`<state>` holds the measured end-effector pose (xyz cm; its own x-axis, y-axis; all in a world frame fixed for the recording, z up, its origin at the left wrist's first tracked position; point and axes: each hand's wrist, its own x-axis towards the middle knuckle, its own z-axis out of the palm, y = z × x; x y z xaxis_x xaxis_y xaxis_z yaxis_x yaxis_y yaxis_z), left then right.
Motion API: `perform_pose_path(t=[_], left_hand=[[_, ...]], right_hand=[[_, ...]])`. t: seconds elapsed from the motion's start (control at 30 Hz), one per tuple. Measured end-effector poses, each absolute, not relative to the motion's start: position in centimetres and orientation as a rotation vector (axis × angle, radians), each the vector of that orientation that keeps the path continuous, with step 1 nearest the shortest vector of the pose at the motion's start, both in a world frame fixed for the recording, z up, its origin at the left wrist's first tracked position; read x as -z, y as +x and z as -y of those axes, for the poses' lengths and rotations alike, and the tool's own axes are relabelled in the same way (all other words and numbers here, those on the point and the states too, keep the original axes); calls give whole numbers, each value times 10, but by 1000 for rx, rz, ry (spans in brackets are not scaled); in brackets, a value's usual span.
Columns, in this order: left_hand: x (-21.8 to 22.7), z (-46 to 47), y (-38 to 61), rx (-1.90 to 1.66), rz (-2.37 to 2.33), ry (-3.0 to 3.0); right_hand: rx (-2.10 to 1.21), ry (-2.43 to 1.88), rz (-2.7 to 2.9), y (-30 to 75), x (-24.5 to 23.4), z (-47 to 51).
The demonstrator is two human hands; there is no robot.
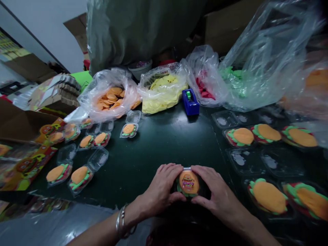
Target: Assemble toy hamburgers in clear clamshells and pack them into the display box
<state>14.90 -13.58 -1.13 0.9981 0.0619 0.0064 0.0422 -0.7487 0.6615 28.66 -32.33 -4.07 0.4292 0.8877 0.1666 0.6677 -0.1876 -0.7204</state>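
A small clear plastic clamshell box (189,181) with a toy burger inside is at the front of the dark green table. Its lid looks closed and carries a colourful printed label. My left hand (162,186) grips the box's left side, fingers along the far edge and thumb at the near edge. On the opposite side my right hand (217,187) holds it the same way. Metal bangles (121,218) circle my left wrist. To the right, an open clamshell with a toy burger (268,195) lies closest to my right hand.
More open clamshells with burgers stand left (80,176) and right (241,136). Along the back are plastic bags of orange discs (110,99), yellow pieces (164,92), red pieces (203,89) and green pieces (235,80), plus a blue tape dispenser (191,104). Printed cartons (33,164) sit far left.
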Motion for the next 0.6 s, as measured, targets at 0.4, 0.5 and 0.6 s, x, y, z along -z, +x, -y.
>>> perform_pose_path(t=[0.4, 0.5, 0.6], left_hand=[[-6, 138, 144, -79, -559, 1797], [-7, 142, 157, -40, -740, 1496], [-6, 147, 171, 77, -750, 1387]], right_hand=[[-120, -1916, 1174, 263, 59, 322], [-59, -1876, 1187, 258, 62, 325], [5, -1838, 1220, 254, 63, 327]])
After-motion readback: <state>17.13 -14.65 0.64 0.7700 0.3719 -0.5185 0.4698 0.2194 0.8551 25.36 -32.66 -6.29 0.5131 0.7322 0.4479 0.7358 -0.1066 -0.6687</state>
